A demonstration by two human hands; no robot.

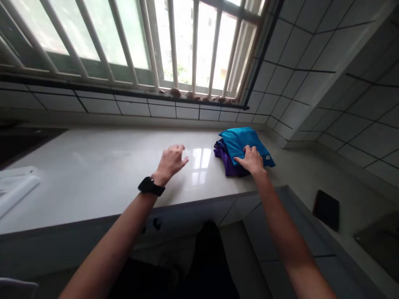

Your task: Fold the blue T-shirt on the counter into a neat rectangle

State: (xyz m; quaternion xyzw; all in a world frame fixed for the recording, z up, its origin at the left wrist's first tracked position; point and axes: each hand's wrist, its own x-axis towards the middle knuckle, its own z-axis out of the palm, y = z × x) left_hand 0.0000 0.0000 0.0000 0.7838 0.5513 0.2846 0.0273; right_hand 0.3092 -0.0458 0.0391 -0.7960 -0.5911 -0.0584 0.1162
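My right fingers are bent over the near part of the blue cloth bundle, thumb spread toward nine; I can't tell whether this right hand is pinching fabric or only resting on it. The bundle sits at three o'clock from the middle of my view, on top of purple cloth that sticks out toward seven and nine. My left hand, at eight, holds nothing: fingers loosely curled, thumb apart, near the worktop.

To handle this well, I'd judge, I should check whether the fingertips have caught blue alone or purple too, and press lightly, since the layers look soft and likely to slip. The left hand could steady the purple edge.

As for edges, the worktop's front lip runs below both hands toward six, and the tiled wall closes in at two. A dark phone-like slab lies at four, well apart from the bundle. The widest sweep of worktop opens toward nine, as far as a white object.
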